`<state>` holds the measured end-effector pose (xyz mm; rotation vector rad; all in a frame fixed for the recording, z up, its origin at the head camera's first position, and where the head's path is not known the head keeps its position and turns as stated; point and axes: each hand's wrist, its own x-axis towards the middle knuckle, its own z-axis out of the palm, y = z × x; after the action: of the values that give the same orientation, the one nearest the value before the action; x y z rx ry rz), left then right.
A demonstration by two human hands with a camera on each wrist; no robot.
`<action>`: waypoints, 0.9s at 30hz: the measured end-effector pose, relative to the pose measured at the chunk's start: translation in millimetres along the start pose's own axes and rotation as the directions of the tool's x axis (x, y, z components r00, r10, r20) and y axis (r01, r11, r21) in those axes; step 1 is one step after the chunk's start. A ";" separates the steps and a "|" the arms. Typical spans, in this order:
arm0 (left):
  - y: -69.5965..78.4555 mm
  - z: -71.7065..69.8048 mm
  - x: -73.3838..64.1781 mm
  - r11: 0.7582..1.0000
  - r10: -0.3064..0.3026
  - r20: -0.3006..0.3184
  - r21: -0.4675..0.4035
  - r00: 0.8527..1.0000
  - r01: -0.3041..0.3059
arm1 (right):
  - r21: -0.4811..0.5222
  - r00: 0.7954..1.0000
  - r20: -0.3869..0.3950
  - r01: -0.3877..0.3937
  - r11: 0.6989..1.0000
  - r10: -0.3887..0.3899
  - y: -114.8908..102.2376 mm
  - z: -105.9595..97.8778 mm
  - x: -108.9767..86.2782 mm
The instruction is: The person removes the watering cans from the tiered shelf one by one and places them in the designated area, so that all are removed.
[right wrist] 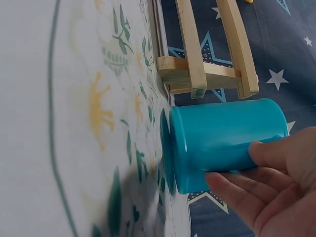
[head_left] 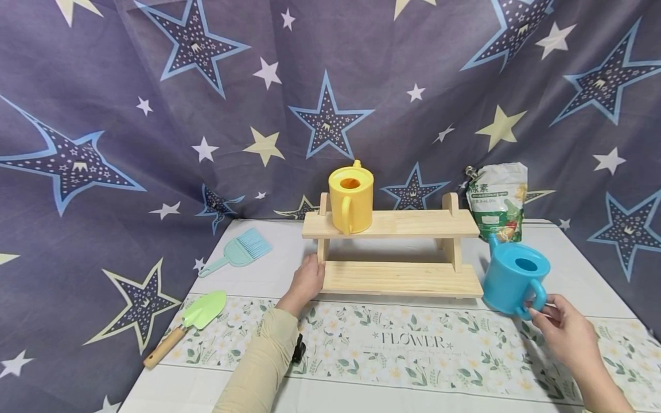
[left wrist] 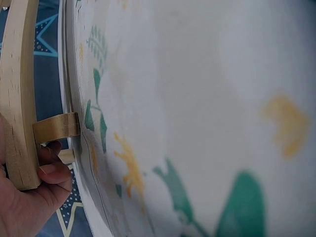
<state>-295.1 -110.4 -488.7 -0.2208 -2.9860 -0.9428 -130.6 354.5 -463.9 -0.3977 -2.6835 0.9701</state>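
A two-tier wooden shelf (head_left: pixel 397 279) stands mid-table, with a yellow watering can (head_left: pixel 365 201) on the left part of its upper board. My left hand (head_left: pixel 307 279) grips the left end of the lower board; in the left wrist view its fingers (left wrist: pixel 55 174) curl beneath the board end. To the right of the shelf is a blue watering can (head_left: pixel 508 284), upright, its spout toward the back. My right hand (head_left: pixel 568 332) holds it by the handle, thumb and fingers pinching low. In the right wrist view the can (right wrist: pixel 222 143) stands close over the tablecloth.
Behind the blue can stands a green and white pouch (head_left: pixel 498 201). On the left lie a light-blue brush (head_left: pixel 240 252) and a green trowel (head_left: pixel 203 310) with a wooden handle. A star-patterned curtain (head_left: pixel 413 132) hangs around the table's back and sides.
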 end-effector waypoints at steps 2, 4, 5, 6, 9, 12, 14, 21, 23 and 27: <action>0.0 -0.1 -0.2 1.000 0.002 -0.001 -0.001 1.000 -0.002 | -0.004 1.000 0.019 -0.008 1.000 0.008 0.5 -0.6 0.2; 0.1 -0.4 -0.2 1.000 0.003 -0.003 0.000 1.000 -0.003 | -0.008 0.999 0.040 -0.021 1.000 0.021 1.0 -1.1 0.6; 0.3 -0.6 -0.3 1.000 0.003 -0.004 0.000 1.000 -0.003 | -0.011 0.998 0.050 -0.027 1.000 0.027 1.1 -1.3 0.7; 0.4 -0.8 -0.3 1.000 0.002 -0.005 0.001 1.000 -0.002 | -0.016 0.998 0.059 -0.032 0.999 0.033 1.3 -1.7 1.1; 0.2 -0.9 0.0 1.000 0.004 -0.008 0.007 1.000 -0.004 | -0.028 0.995 0.086 -0.045 0.999 0.047 1.6 -2.8 1.9; -0.5 -0.1 0.4 1.000 0.006 -0.008 0.012 1.000 -0.006 | -0.044 0.995 0.097 -0.034 0.998 0.038 2.6 -3.0 1.4; -1.0 0.5 0.5 1.000 0.007 -0.009 0.013 1.000 -0.007 | -0.053 0.994 0.102 -0.021 0.998 0.026 3.4 -2.8 0.7; -2.4 1.2 1.0 1.000 0.011 -0.011 0.019 1.000 -0.011 | -0.076 0.994 0.111 0.018 0.997 -0.009 4.1 -1.9 -1.5; -2.2 1.1 0.8 1.000 0.012 -0.010 0.017 1.000 -0.012 | -0.080 0.994 0.112 0.018 0.997 -0.009 4.1 -1.6 -1.6; -1.4 1.0 0.3 1.000 0.013 -0.005 0.014 1.000 -0.012 | -0.084 0.993 0.119 0.013 0.996 -0.003 4.9 -1.2 -1.7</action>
<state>-295.6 -111.0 -490.3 -0.2361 -2.9818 -0.9192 -127.8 358.2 -466.5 -0.3560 -2.8389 0.9071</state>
